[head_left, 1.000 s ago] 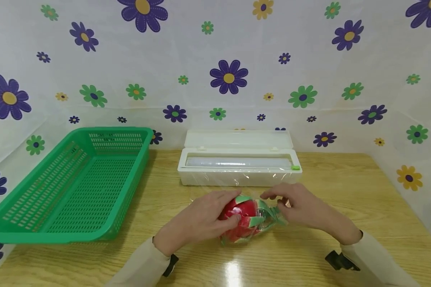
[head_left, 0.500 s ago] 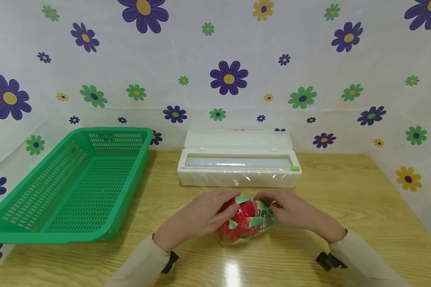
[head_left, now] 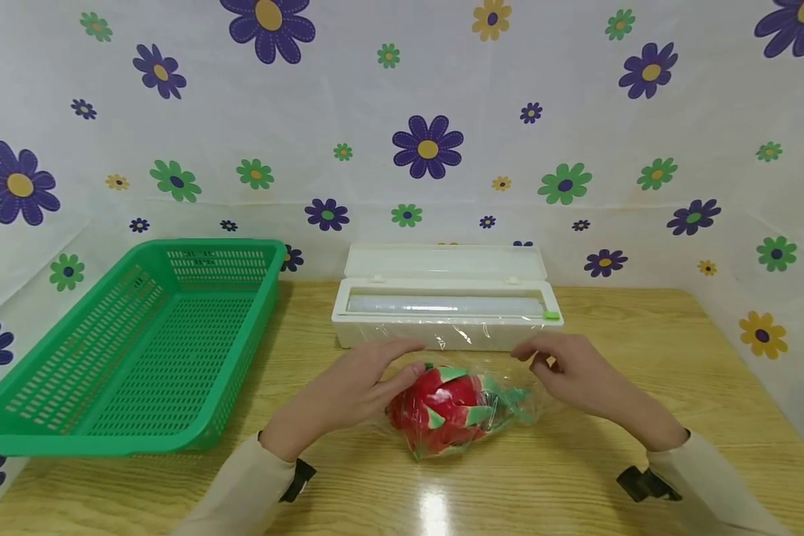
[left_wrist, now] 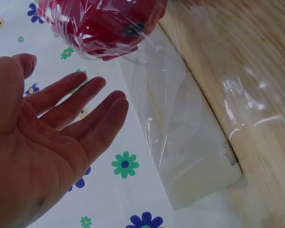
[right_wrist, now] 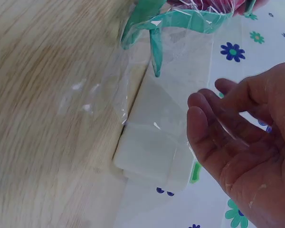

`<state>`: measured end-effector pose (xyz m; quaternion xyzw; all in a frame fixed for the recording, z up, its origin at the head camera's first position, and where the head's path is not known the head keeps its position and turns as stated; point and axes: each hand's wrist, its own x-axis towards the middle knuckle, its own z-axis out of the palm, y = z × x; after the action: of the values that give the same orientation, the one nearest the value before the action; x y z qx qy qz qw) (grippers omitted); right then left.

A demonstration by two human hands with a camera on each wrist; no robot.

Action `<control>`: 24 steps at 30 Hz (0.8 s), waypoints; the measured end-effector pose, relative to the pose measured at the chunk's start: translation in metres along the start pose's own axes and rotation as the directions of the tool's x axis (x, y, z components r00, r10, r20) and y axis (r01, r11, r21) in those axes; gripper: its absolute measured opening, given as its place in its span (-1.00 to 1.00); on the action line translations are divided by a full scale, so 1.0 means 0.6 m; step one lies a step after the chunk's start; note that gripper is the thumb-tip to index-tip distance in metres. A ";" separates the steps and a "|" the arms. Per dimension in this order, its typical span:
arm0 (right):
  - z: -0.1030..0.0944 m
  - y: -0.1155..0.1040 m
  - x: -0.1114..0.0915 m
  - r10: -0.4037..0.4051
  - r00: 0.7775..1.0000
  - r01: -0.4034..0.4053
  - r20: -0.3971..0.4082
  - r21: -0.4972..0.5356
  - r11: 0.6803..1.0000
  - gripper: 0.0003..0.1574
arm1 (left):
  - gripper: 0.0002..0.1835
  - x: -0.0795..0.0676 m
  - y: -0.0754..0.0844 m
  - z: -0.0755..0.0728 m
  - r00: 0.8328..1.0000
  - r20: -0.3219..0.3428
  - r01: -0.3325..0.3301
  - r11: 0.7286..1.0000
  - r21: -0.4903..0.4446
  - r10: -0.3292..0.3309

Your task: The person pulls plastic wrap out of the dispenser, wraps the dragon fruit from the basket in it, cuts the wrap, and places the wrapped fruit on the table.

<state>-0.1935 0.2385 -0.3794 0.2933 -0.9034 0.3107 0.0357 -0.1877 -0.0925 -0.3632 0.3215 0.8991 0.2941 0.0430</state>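
A red dragon fruit with green scales (head_left: 452,402), probably a model, lies on the table under clear cling film (right_wrist: 118,80). The film stretches from the fruit towards a white wrap dispenser (head_left: 445,333), whose lid stands up and whose roll shows inside. To the fruit's left is my left hand (head_left: 351,383); its fingers are extended and spread in the left wrist view, and the thumb overlaps the fruit's edge in the head view. My right hand (head_left: 579,376) hovers right of the leafy end, fingers loosely bent, thumb apart from them, holding nothing visible.
A green plastic basket (head_left: 241,357) stands on the left of the wooden table (head_left: 643,335). A small green slider (head_left: 551,316) sits at the dispenser's right end. Behind and beside the table hangs a white flowered cloth (head_left: 348,89).
Both hands were on the fruit half a second ago, the right one closing in at its leafy end. Now the left has drawn back left and the right has moved off right.
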 end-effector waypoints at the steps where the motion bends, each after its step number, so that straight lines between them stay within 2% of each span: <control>1: -0.001 0.002 -0.003 -0.015 1.000 0.015 0.017 -0.004 1.000 -0.63 | -0.47 0.000 0.000 0.000 1.000 0.000 -0.005 1.000 0.004 0.005; 7: 0.004 0.015 -0.016 -0.127 0.986 0.132 0.112 -0.039 0.990 -0.75 | -0.50 -0.004 -0.006 -0.002 1.000 -0.019 0.004 1.000 0.004 -0.004; 13: 0.013 0.021 -0.021 -0.106 0.986 0.119 0.125 -0.097 0.988 -0.81 | -0.57 -0.005 -0.019 -0.006 0.998 -0.050 0.025 0.999 0.023 -0.023; 16: 0.012 0.022 -0.023 -0.101 0.991 0.109 0.084 -0.101 0.989 -0.82 | -0.60 -0.005 -0.032 -0.010 0.996 -0.090 0.021 0.999 0.041 -0.017; 19: 0.006 0.024 -0.025 -0.083 0.996 0.085 0.028 -0.105 0.991 -0.83 | -0.62 -0.005 -0.047 -0.014 0.987 -0.154 0.050 0.996 0.080 -0.037; 21: 0.002 0.027 -0.025 -0.085 0.996 0.082 -0.023 -0.121 0.989 -0.83 | -0.65 -0.004 -0.057 -0.017 0.977 -0.205 0.083 0.991 0.104 -0.060; 24: -0.004 0.034 -0.023 -0.085 0.988 0.064 -0.129 -0.157 0.986 -0.83 | -0.70 -0.002 -0.069 -0.020 0.951 -0.286 0.162 0.978 0.134 -0.118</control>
<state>-0.1936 0.2596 -0.3920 0.3017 -0.9083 0.2585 0.1310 -0.2128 -0.1249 -0.3763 0.2148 0.9370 0.2612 -0.0875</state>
